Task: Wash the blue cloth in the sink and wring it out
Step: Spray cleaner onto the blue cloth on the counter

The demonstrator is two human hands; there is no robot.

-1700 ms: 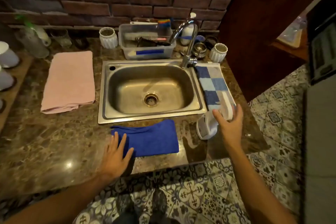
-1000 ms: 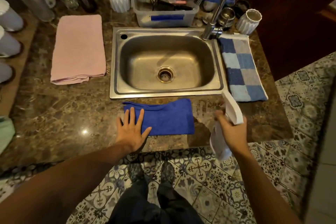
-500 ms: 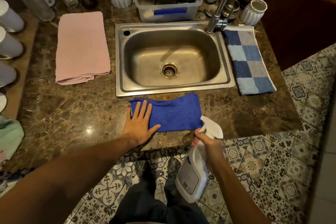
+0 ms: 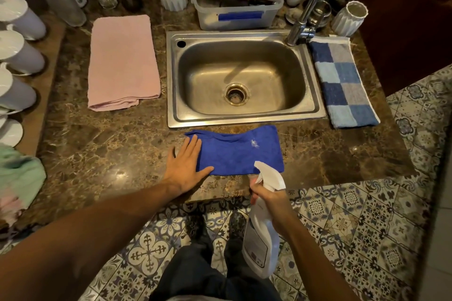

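Left hand: my left hand (image 4: 187, 167) lies flat and open, palm down, fingers over the near-left corner of the blue cloth (image 4: 234, 151), pinning it to the bench (image 4: 110, 144).
Right hand: my right hand (image 4: 267, 197) is wrapped round the neck of a white spray bottle (image 4: 261, 234), a finger at the trigger; the nozzle points away from me at the cloth, just beyond this hand.
Change: half a second ago the cloth was plain blue; now a small pale fleck of spray (image 4: 254, 143) sits on it, ahead of the nozzle. The bottle has also come up a little closer to the cloth's near edge.
Cloth: spread on the bench, right ahead of both hands, its far edge touching the rim of the sink (image 4: 244, 121).
Meaning: I judge the cloth is getting a first squirt of cleaner, so washing has barely begun.
Left to do: the basin looks dry and the tap (image 4: 305, 14) is not running; rinsing and wringing are still ahead.
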